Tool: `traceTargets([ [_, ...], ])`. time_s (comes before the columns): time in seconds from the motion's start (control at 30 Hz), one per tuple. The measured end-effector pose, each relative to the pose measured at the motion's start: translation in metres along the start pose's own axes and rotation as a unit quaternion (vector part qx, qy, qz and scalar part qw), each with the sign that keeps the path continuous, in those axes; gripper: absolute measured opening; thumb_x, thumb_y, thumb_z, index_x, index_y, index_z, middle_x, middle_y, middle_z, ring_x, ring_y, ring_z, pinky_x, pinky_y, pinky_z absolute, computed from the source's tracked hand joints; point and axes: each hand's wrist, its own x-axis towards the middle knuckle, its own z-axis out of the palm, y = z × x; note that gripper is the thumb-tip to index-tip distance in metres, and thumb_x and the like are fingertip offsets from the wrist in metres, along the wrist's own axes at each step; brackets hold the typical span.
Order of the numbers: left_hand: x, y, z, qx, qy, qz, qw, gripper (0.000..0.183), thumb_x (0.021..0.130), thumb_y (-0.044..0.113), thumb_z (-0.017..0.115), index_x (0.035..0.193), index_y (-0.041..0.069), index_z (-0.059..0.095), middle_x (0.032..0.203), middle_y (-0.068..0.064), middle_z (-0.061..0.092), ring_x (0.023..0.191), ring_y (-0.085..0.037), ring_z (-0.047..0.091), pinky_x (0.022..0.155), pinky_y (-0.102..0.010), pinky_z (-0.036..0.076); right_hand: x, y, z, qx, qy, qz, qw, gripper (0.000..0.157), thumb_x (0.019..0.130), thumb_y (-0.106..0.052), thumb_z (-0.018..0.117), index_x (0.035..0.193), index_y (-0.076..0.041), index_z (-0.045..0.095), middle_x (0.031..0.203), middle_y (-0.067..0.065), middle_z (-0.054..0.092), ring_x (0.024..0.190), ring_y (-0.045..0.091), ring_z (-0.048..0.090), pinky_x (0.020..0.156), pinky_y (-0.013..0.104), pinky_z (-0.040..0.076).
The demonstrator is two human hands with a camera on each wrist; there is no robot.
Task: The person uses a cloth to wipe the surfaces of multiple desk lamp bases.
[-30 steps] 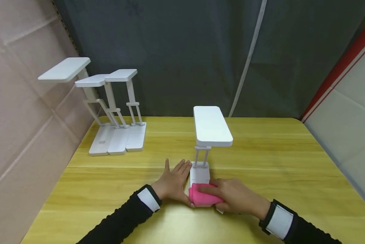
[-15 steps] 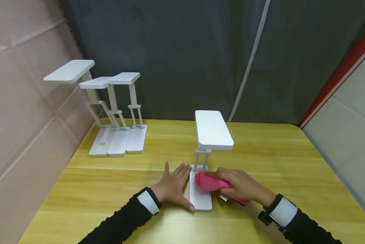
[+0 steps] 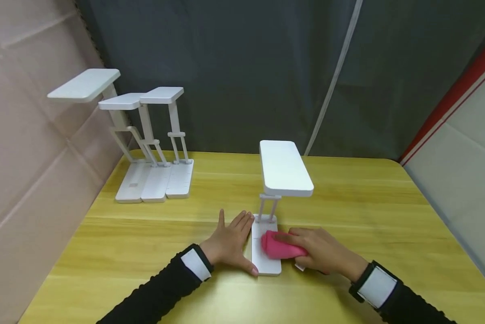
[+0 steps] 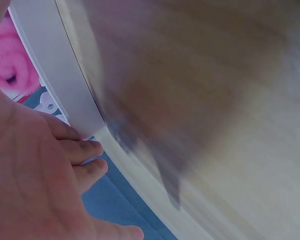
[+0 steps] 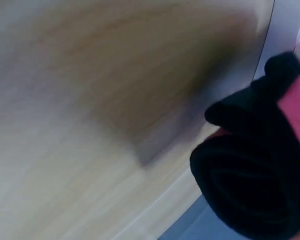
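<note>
A white folding desk lamp [image 3: 286, 168] stands upright at the middle of the table, its flat rectangular head raised over a slim base [image 3: 267, 266]. My left hand [image 3: 231, 245] lies along the base's left side, fingers straight and spread, thumb at the front corner. With curled fingers my right hand [image 3: 325, 252] grips a bunched pink cloth [image 3: 282, 246] on the middle of the base. A small white tag pokes out under that hand. In the right wrist view the cloth shows a black rolled side [image 5: 250, 185]; the fingers are mostly hidden there.
Several similar white lamps [image 3: 155, 182] stand side by side at the table's back left, bases together. Behind the wooden table [image 3: 368, 216] hangs a dark grey curtain [image 3: 226, 76]. Pale sheets [image 3: 36, 148] close off the left, and a white and red panel [image 3: 465, 148] the right.
My right hand has slid the cloth from the base's front end up toward the rods, then slightly back toward the front. The left hand has stayed against the base. The head view shifted slightly.
</note>
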Motion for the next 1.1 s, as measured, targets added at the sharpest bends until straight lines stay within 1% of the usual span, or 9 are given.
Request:
traceTargets([
  [0.13, 0.0, 0.0, -0.002, 0.002, -0.006, -0.001, 1.0, 0.127, 0.054, 0.087, 0.05, 0.142, 0.005, 0.007, 0.149, -0.011, 0.009, 0.136, -0.023, 0.002, 0.097, -0.069, 0.0, -0.01, -0.01, -0.001, 0.074, -0.033, -0.032, 0.996, 0.062, 0.073, -0.019, 0.066, 0.129, -0.034, 0.043, 0.094, -0.018, 0.049, 0.067, -0.001, 0.043, 0.055, 0.016, 0.037],
  [0.3, 0.0, 0.0, -0.004, 0.001, -0.008, -0.005, 1.0, 0.127, 0.054, 0.087, 0.051, 0.142, 0.005, 0.006, 0.149, -0.011, 0.008, 0.136, -0.023, 0.001, 0.097, -0.069, 0.0, -0.022, -0.023, -0.006, 0.139, -0.086, -0.068, 0.984, 0.062, 0.072, -0.014, 0.064, 0.127, -0.034, 0.045, 0.112, -0.012, 0.055, 0.086, 0.0, 0.05, 0.062, 0.016, 0.041],
  [0.37, -0.001, 0.0, -0.004, -0.004, -0.01, -0.004, 0.9999, 0.127, 0.054, 0.086, 0.051, 0.142, 0.005, 0.006, 0.149, -0.011, 0.008, 0.136, -0.023, 0.001, 0.097, -0.069, -0.001, -0.024, -0.022, -0.01, 0.158, -0.086, -0.074, 0.981, 0.062, 0.072, -0.013, 0.064, 0.128, -0.033, 0.045, 0.111, -0.013, 0.055, 0.085, -0.001, 0.05, 0.061, 0.016, 0.041],
  [0.43, -0.001, 0.0, -0.004, -0.012, -0.01, -0.001, 0.9999, 0.127, 0.055, 0.085, 0.052, 0.142, 0.005, 0.006, 0.149, -0.011, 0.009, 0.136, -0.023, 0.001, 0.097, -0.069, -0.001, -0.025, -0.016, -0.017, 0.169, -0.059, -0.06, 0.982, 0.063, 0.072, -0.01, 0.065, 0.128, -0.03, 0.045, 0.104, -0.015, 0.055, 0.077, -0.001, 0.049, 0.058, 0.017, 0.041],
  [0.5, -0.001, 0.001, -0.004, -0.017, -0.009, 0.001, 0.9998, 0.127, 0.055, 0.085, 0.053, 0.142, 0.005, 0.006, 0.149, -0.012, 0.009, 0.136, -0.023, 0.001, 0.097, -0.07, -0.001, -0.022, -0.004, -0.025, 0.149, -0.008, -0.009, 0.989, 0.063, 0.073, -0.011, 0.066, 0.129, -0.029, 0.045, 0.097, -0.015, 0.054, 0.072, 0.001, 0.047, 0.058, 0.02, 0.041],
  [0.6, -0.001, 0.001, -0.002, -0.015, -0.006, 0.001, 0.9999, 0.127, 0.055, 0.085, 0.053, 0.142, 0.005, 0.007, 0.149, -0.012, 0.01, 0.136, -0.023, 0.002, 0.097, -0.07, 0.0, -0.012, 0.018, -0.03, 0.058, 0.053, 0.099, 0.992, 0.062, 0.074, -0.015, 0.067, 0.129, -0.031, 0.044, 0.091, -0.011, 0.052, 0.068, 0.006, 0.046, 0.054, 0.025, 0.04],
  [0.7, -0.002, 0.0, -0.001, -0.008, -0.01, -0.003, 0.9999, 0.127, 0.054, 0.085, 0.053, 0.142, 0.005, 0.007, 0.149, -0.011, 0.01, 0.136, -0.023, 0.002, 0.097, -0.07, 0.001, 0.001, 0.035, -0.023, -0.034, 0.042, 0.184, 0.982, 0.06, 0.076, -0.022, 0.067, 0.131, -0.029, 0.042, 0.09, -0.003, 0.054, 0.066, 0.011, 0.046, 0.052, 0.029, 0.039],
  [0.8, -0.003, 0.001, 0.001, -0.011, -0.013, 0.0, 0.9999, 0.127, 0.055, 0.085, 0.053, 0.142, 0.005, 0.007, 0.149, -0.011, 0.01, 0.136, -0.023, 0.003, 0.096, -0.07, 0.002, 0.013, 0.042, -0.011, -0.073, 0.003, 0.204, 0.976, 0.061, 0.077, -0.025, 0.069, 0.132, -0.024, 0.042, 0.091, 0.005, 0.055, 0.065, 0.015, 0.047, 0.05, 0.031, 0.041],
  [1.1, 0.002, 0.0, -0.001, -0.019, -0.009, -0.002, 0.9998, 0.128, 0.054, 0.085, 0.053, 0.142, 0.005, 0.005, 0.149, -0.01, 0.009, 0.136, -0.023, 0.001, 0.097, -0.07, 0.001, 0.019, 0.027, -0.004, -0.063, -0.037, 0.188, 0.98, 0.061, 0.075, -0.024, 0.069, 0.131, -0.022, 0.045, 0.099, 0.011, 0.056, 0.069, 0.019, 0.052, 0.058, 0.036, 0.047],
])
